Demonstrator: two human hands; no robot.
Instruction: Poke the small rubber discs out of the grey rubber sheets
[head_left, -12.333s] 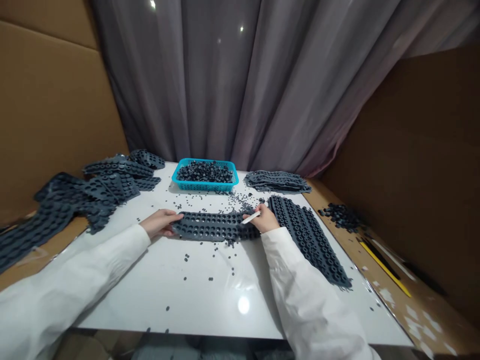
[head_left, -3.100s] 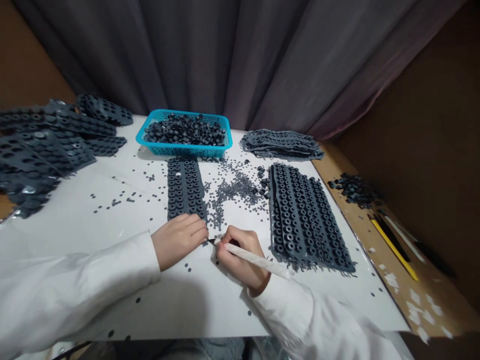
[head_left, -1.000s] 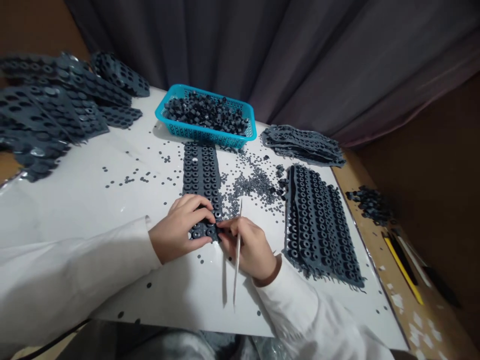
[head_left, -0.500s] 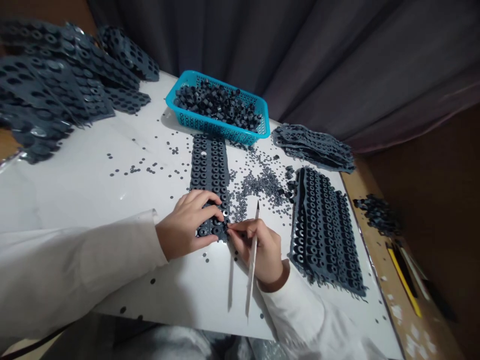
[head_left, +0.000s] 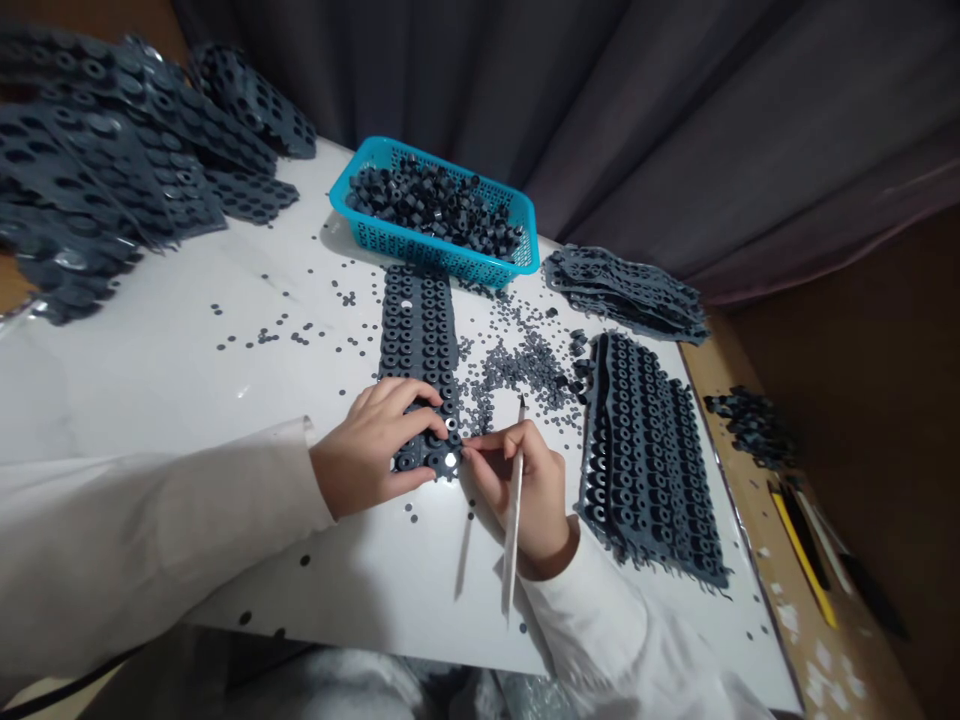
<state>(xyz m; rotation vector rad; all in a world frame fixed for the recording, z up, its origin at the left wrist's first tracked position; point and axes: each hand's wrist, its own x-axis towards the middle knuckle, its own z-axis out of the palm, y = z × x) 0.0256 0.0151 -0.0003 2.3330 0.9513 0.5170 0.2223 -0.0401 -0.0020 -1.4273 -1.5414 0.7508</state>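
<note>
A dark grey rubbery strip [head_left: 418, 340] with rows of raised rings lies on the white table. My left hand [head_left: 379, 435] rests on its near end, fingers spread and bent, thumb at the lower edge. A thin white pencil-like stick [head_left: 514, 525] with a dark pointed tip slants through my right hand [head_left: 536, 490]. The thumb and index finger of that hand pinch together at the strip's right edge; I cannot make out whether a small piece is between them. A bright white round spot shows in the strip near these fingertips.
A blue basket [head_left: 439, 240] of small dark pieces stands behind the strip. Loose grey discs [head_left: 525, 362] lie to its right. Ringed sheets [head_left: 652, 460] and a stack of strips [head_left: 626, 293] are at the right, larger ringed strips [head_left: 127, 150] at the left. A yellow-handled tool [head_left: 802, 560] lies far right.
My right hand has shifted slightly right and up with the stick, its fingertips now off the strip's corner. A white round spot shows there. My left hand has stayed in place.
</note>
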